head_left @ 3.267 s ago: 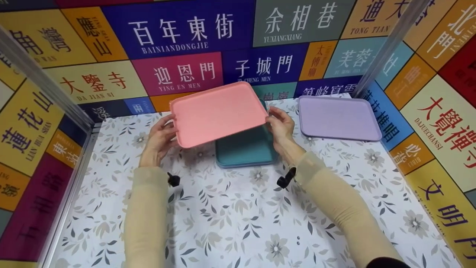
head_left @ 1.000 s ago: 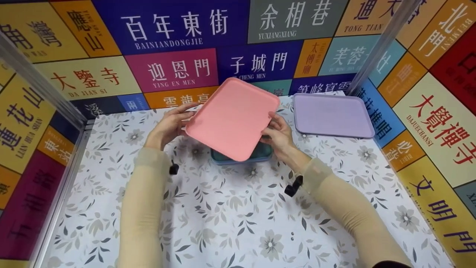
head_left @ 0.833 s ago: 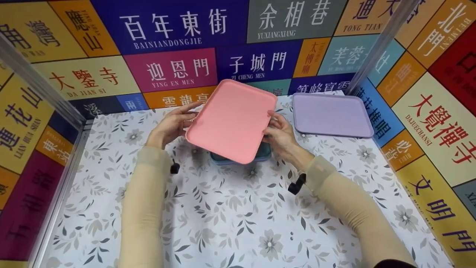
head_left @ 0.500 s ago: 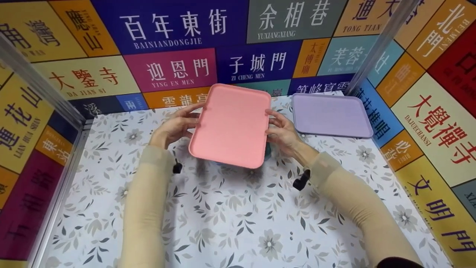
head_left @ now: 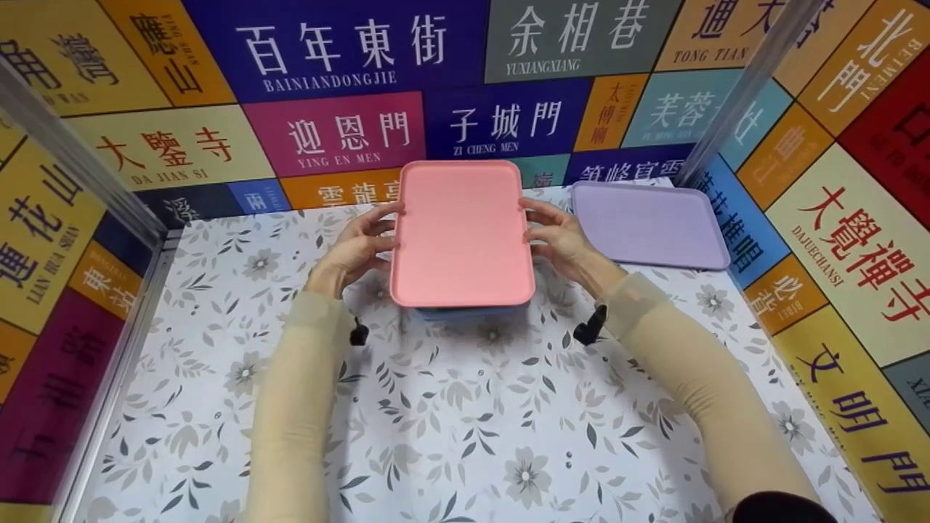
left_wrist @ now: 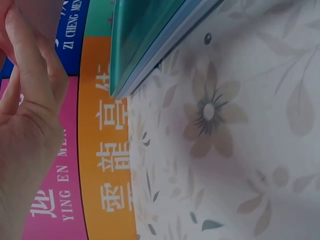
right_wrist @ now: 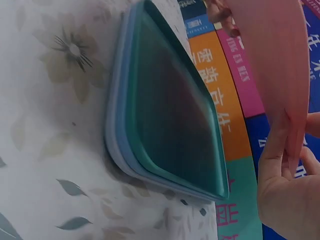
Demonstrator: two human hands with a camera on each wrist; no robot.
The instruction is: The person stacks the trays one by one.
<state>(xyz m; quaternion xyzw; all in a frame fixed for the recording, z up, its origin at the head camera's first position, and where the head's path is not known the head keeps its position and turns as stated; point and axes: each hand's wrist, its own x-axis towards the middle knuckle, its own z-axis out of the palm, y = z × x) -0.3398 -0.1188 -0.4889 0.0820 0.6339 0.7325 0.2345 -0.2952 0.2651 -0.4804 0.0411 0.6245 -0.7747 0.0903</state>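
Note:
A pink rectangular tray (head_left: pixel 463 232) is held over a stack of trays, one short side toward me. My left hand (head_left: pixel 361 243) grips its left long edge, and my right hand (head_left: pixel 563 236) pinches the right one between thumb and fingers, clearest in the right wrist view. Directly below lies the stack, mostly covered in the head view. On its top is a teal tray (right_wrist: pixel 175 110), with a blue tray (right_wrist: pixel 121 115) and a paler one beneath. The right wrist view shows a gap between the pink tray and the stack.
A lavender tray (head_left: pixel 650 225) lies at the back right of the table (head_left: pixel 436 436), near the right hand. The table has a flower-patterned cover. Panels with colourful lettering (head_left: pixel 334 43) rise at the back and both sides, with clear posts in the corners.
The pink tray has been turned from lying crosswise, through a slant, to lengthwise over the stack. Both hands moved along its edges and now hold the long sides. The lavender tray stayed put.

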